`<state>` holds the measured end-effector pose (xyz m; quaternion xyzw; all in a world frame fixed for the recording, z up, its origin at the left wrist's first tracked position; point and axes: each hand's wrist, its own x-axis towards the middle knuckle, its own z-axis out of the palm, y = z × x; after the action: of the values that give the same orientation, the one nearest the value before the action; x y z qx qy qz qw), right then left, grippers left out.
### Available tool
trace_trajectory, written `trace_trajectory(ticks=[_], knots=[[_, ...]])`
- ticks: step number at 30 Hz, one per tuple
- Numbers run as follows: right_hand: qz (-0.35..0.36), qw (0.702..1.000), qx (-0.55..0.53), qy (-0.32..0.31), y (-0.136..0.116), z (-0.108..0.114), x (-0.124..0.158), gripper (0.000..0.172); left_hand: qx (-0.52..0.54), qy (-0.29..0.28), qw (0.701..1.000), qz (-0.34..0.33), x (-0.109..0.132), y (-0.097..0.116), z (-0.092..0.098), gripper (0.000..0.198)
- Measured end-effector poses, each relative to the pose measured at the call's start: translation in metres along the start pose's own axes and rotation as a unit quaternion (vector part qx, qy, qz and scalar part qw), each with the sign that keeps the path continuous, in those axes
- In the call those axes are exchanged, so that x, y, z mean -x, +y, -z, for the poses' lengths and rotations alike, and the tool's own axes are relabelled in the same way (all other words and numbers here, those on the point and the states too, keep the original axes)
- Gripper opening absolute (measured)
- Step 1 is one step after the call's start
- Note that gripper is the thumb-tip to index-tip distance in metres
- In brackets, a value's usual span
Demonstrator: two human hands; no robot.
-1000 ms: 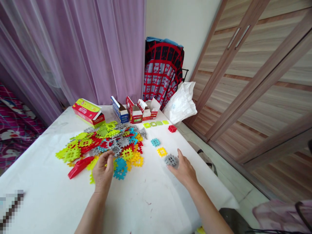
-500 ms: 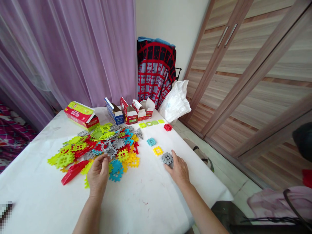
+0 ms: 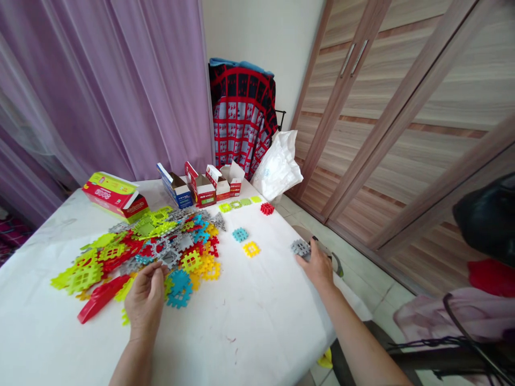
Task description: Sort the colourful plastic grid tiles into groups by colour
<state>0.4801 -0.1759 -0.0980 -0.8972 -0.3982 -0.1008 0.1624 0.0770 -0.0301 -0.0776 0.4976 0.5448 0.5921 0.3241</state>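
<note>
My right hand point(image 3: 319, 265) grips a stack of grey interlocking plastic building pieces point(image 3: 300, 247) at the table's right edge. My left hand point(image 3: 145, 297) is closed, thumb against fingertips, at the near side of a heap of mixed building pieces point(image 3: 192, 261). What it pinches, if anything, I cannot make out. A blue toothed piece point(image 3: 179, 289) lies just right of that hand, and a red curved plastic part point(image 3: 100, 300) to its left. Between my hands and farther back are a yellow piece point(image 3: 251, 249), a small blue stack point(image 3: 240, 234) and a red stack point(image 3: 267, 208).
Along the back of the white-covered table point(image 3: 249, 327) stand a red-and-green box point(image 3: 116, 198), a blue box point(image 3: 177, 187) and several red-and-white boxes point(image 3: 203, 190). A row of light green pieces point(image 3: 240, 203) lies before them. A white plastic bag point(image 3: 277, 166) is at the back corner.
My right hand has carried the grey stack rightward, away from the yellow piece, to the table edge. The left hand stays closed by the heap. The view has turned slightly right.
</note>
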Motion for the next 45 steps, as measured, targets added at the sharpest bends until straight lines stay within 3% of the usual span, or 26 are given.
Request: trace_trajectory(ticks=[9,16,20,25,29,35,45], knots=[[0.011,1.0,0.002,-0.006,0.018,-0.007,-0.018,0.069,-0.028,0.005,1.0,0.004,-0.001,-0.004,0.002,0.031],[0.038,0.999,-0.007,0.033,0.021,-0.013,-0.015,0.069,-0.043,0.019,0.999,-0.011,-0.004,-0.004,0.005,0.03],[0.035,0.995,-0.017,0.086,0.023,-0.017,-0.011,0.068,-0.035,0.032,0.998,-0.033,-0.007,-0.009,0.01,0.028],[0.039,0.976,-0.046,0.21,0.011,-0.012,0.002,0.062,-0.018,0.047,0.998,-0.035,-0.009,-0.014,0.013,0.026],[0.148,0.96,-0.088,0.222,-0.024,-0.01,0.02,0.042,-0.016,0.02,0.999,-0.03,-0.005,-0.013,0.011,0.026],[0.328,0.919,-0.169,0.14,-0.109,-0.026,0.042,0.029,-0.007,0.006,1.0,-0.007,0.004,-0.02,0.004,0.026],[0.373,0.873,-0.308,0.058,-0.249,-0.044,0.052,0.038,-0.016,-0.002,1.0,-0.016,0.005,-0.023,0.002,0.023]])
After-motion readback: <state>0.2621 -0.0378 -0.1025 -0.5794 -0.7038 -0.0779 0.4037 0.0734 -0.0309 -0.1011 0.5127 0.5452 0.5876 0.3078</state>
